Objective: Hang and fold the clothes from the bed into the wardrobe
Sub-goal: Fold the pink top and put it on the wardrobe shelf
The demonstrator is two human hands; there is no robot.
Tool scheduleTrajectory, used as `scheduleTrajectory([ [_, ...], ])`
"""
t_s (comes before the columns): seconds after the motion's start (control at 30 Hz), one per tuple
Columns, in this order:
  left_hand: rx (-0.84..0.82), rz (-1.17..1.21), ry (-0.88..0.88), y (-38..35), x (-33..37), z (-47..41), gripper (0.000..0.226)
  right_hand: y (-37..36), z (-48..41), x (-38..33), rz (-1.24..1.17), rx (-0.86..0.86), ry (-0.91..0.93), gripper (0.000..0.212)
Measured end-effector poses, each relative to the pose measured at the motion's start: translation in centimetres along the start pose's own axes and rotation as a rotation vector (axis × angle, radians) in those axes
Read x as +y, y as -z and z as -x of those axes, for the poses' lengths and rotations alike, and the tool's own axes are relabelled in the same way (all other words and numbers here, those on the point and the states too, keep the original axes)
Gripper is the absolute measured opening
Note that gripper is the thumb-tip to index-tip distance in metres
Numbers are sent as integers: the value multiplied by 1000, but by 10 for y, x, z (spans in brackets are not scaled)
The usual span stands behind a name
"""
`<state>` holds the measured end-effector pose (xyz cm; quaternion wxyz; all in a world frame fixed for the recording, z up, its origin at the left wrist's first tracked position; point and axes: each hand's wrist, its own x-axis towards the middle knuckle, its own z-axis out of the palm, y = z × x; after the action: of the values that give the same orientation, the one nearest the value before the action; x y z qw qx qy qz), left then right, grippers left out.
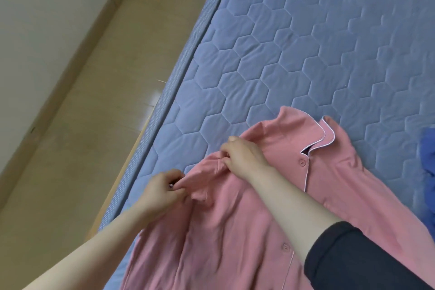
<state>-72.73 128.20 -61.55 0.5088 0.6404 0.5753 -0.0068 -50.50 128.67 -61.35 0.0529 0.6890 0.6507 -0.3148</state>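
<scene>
Here, shirts: one pink shirt (235,231), button-fronted, lying face up on the bed (294,42) near its left edge, its lower part running out of the bottom of the view.
Buttons: two can be counted on the shirt front, one just below the collar (302,162) and one lower down (285,247).
Collar: one, edged in white piping (327,134), lying flat towards the middle of the bed.
Other clothes: one blue cloth (428,172) at the right edge, mostly cut off, just beside the shirt; what it is cannot be told.
Hands: two, both bare and both on the shirt, close together near its left shoulder.
Left hand (164,189): fingers curled in, pinching a fold of pink cloth at the shirt's left edge.
Right hand (242,158): fingers curled down, gripping a bunched ridge of the same cloth just beyond the left hand; a dark sleeve (353,263) is pushed up its forearm.
Bed cover: one blue quilt with a hexagon stitch pattern.
Floor (77,148): beige, left of the bed.
</scene>
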Motion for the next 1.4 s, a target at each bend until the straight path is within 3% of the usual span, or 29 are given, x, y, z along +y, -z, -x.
scheduleTrajectory([
  [0.07, 17, 60, -93, -6, 10, 14, 5, 4, 18, 16, -8, 81, 6, 16],
  [0.13, -9, 44, -186, -18, 17, 28, 21, 7, 45, 36, -25, 107, -2, 12],
  [0.27, -36, -78, -357, -60, 23, 45, 19, 7, 90, 60, -109, 126, -86, 6],
  [0.47, -174, -68, -390, -107, 23, 62, 12, 0, 115, 50, -223, 244, -140, 11],
  [0.6, 133, -56, -222, -96, -1, 69, 6, -6, 109, 27, -244, 211, -31, 18],
  [0.67, 210, -121, -119, -85, -20, 72, 23, -9, 99, 11, -201, 175, 49, 27],
  [0.73, 147, -153, -27, -76, -37, 74, 39, -15, 86, -2, -131, 110, 97, 39],
  [0.87, -41, -84, -23, -71, -51, 76, 31, -26, 64, -10, 179, -106, 28, 39],
  [0.93, -92, 17, 2, -73, -49, 73, 35, -29, 59, -8, 266, -133, -20, 36],
  [1.2, -186, 244, 133, -76, -37, 56, 18, -19, 64, 2, 81, 84, 23, 14],
  [1.4, -171, 349, 240, -24, -44, 60, 44, 8, 50, -26, -92, 233, 57, 9],
])
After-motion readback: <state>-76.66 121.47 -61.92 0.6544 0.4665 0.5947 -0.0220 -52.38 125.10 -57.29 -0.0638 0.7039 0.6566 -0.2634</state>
